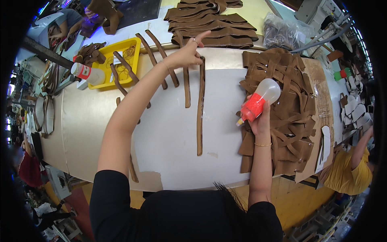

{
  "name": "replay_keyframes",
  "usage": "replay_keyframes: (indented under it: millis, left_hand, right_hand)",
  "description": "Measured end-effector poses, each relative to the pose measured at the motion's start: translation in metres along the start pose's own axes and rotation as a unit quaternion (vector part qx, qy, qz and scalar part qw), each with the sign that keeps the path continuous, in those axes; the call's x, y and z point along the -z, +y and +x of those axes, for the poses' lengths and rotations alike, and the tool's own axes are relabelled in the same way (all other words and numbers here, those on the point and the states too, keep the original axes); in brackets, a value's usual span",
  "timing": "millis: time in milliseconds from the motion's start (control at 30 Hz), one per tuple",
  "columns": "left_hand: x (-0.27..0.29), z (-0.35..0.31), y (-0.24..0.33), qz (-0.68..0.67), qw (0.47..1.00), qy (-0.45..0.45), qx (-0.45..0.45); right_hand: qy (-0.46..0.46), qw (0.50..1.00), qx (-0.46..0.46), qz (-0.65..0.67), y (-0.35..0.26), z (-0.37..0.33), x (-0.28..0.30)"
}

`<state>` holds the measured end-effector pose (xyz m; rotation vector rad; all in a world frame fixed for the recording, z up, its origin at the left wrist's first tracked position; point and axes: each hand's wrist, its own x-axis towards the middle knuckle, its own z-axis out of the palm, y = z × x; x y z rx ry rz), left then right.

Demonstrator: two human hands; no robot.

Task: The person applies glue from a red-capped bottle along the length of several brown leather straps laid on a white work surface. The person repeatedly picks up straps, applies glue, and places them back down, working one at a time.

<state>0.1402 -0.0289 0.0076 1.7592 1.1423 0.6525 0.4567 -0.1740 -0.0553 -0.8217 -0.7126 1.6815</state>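
left hand (186,54) grip pinched on top end of long brown strap (199,109), strap flat on white worktop (169,133) | right hand (260,119) grip wrapped round red squeeze bottle (258,101), tilted nozzle-down beside brown leather pile (290,109) | yellow tray (117,64) far left

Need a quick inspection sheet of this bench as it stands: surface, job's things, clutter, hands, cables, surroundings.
Surface: pale work table, worn patch at near edge.
Job's things: long brown strip lying lengthwise; squeeze bottle, red lower half, nozzle pointing down-left.
Clutter: more brown strips at the far edge; yellow tray; second bottle on its side; heap of brown cut pieces; stacked brown pieces; clear bag.
Hands: left hand touches the strip's far end; right hand grips the squeeze bottle.
Cables: nothing seen.
Surroundings: person in yellow at right; another person far left.
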Motion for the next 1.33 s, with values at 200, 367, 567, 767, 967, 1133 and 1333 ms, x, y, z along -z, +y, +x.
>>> replay_keyframes:
  millis: [200,367,567,767,967,1133,1333]
  left_hand:
    - [0.051,0.065,-0.014,0.025,0.996,0.085,-0.032]
    - [0.09,0.102,-0.027,0.002,0.99,0.14,-0.009]
    - [0.113,0.13,-0.041,-0.002,0.986,0.164,0.029]
    - [0.118,0.135,-0.041,0.029,0.971,0.234,0.036]
    - [0.135,0.104,-0.007,-0.396,0.887,0.237,-0.036]
    - [0.126,0.01,0.02,-0.569,0.81,0.117,-0.078]
    - [0.054,-0.152,0.029,-0.344,0.93,0.12,-0.039]
  right_hand:
    - [-0.023,1.0,-0.002,0.001,-0.003,0.0,-0.002]
    - [0.045,0.998,0.018,-0.025,-0.006,-0.002,-0.023]
    - [0.051,0.998,0.013,-0.021,-0.005,-0.002,-0.022]
    - [0.046,0.998,0.017,-0.026,-0.004,-0.003,-0.021]
    - [0.038,0.999,0.011,-0.013,-0.004,-0.002,-0.016]
    - [0.011,1.0,0.003,0.011,-0.002,0.005,-0.005]
    - [-0.048,0.998,-0.017,0.035,0.013,0.03,-0.022]
